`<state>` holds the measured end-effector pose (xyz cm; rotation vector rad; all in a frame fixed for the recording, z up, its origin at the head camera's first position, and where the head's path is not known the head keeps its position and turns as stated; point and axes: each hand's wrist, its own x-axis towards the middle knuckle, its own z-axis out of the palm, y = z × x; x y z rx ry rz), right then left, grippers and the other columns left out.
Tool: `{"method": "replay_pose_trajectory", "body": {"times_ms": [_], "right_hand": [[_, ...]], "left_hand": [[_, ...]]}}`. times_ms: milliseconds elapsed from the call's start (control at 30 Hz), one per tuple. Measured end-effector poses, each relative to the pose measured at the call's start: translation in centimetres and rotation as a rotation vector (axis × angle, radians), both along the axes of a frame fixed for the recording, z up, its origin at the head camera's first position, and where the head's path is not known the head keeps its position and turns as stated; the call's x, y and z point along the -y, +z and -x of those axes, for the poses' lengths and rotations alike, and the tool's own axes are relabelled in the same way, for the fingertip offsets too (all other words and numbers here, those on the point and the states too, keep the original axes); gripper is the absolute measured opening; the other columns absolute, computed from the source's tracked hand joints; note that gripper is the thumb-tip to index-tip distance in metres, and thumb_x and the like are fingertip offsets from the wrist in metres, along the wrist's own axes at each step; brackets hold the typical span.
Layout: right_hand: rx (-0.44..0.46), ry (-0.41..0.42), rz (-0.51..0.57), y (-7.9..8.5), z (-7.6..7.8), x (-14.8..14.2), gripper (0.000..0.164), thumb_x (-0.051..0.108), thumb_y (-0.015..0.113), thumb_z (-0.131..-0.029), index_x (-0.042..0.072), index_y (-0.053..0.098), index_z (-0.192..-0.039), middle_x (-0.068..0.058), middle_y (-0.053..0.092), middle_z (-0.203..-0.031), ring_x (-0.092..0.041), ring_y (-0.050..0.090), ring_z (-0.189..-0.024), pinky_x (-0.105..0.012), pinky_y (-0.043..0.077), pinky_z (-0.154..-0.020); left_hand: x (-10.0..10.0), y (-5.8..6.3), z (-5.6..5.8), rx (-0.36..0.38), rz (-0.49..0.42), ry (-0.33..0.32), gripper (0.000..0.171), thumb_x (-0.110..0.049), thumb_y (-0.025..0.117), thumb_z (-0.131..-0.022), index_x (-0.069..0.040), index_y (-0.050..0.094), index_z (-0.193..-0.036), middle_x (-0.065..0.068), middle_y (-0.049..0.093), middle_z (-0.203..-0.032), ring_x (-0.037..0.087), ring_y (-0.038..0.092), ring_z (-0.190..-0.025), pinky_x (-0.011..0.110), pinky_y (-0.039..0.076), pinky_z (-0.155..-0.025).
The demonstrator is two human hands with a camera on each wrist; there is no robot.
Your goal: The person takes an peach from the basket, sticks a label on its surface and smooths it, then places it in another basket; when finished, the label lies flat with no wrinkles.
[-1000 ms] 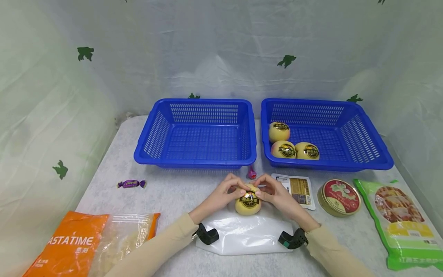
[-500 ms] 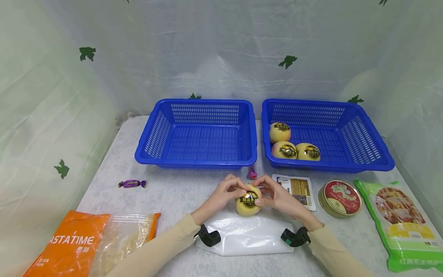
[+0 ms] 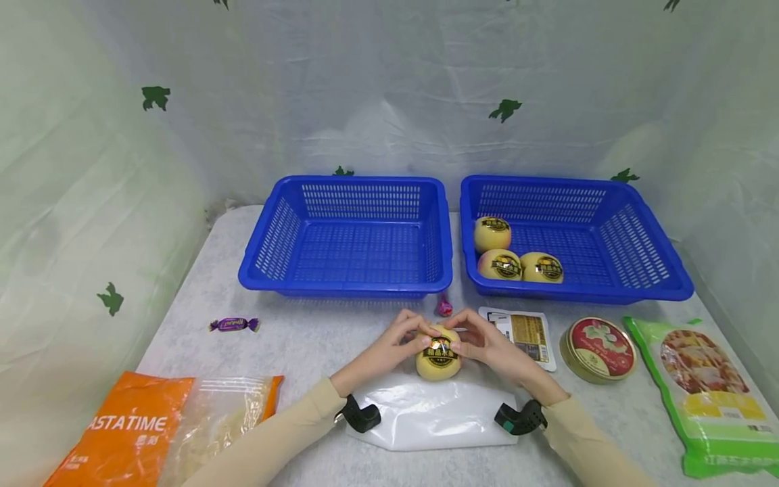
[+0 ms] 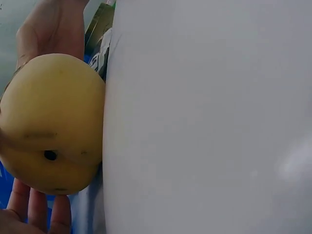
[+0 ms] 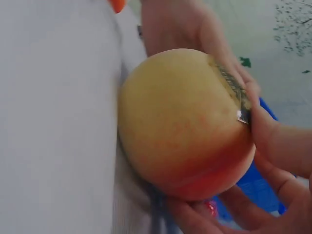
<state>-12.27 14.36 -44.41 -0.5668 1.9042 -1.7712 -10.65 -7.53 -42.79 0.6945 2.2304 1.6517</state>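
Observation:
A yellow peach [image 3: 438,369] with a black and gold label is held between both hands at the table's middle, label facing up. My left hand [image 3: 398,339] grips its left side, thumb on the label's edge. From the right, my right hand [image 3: 491,346] holds it with curled fingers, the thumb [image 3: 460,348] pressing at the label. Red blush shows low on the peach [image 5: 180,126] in the right wrist view; a cleft and a dark spot mark the peach [image 4: 53,112] in the left wrist view. Under the wrists lies a white plastic bag [image 3: 432,419].
Two blue baskets stand behind: the left basket [image 3: 343,292], and the right basket [image 3: 578,291] holding three labelled peaches [image 3: 500,264]. Around lie a purple candy [image 3: 234,325], pink lollipop [image 3: 445,308], flat food packet [image 3: 529,335], round tin [image 3: 599,348], green bag [image 3: 700,399] and orange bag [image 3: 130,426].
My right thumb slid down along the label's edge, then moved back up onto it. Both hands keep their hold on the peach, which stays in nearly the same place.

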Motion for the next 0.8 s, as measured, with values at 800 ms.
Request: {"method": "replay_pose_trajectory", "body": {"times_ms": [800], "right_hand": [[0.121,-0.099,0.030,-0.2,-0.5,0.0,0.033,0.015,0.057,-0.089,-0.002,0.044,-0.114,-0.016,0.045,-0.121,-0.026,0.046,-0.112,-0.036,0.042,-0.088]], "left_hand": [[0.0,-1.7,0.6,-0.256,0.047,0.060,0.010,-0.015,0.060,-0.086,-0.009,0.064,-0.093,0.002,0.050,-0.108,0.017,0.049,-0.097,0.030,0.044,-0.081]]}}
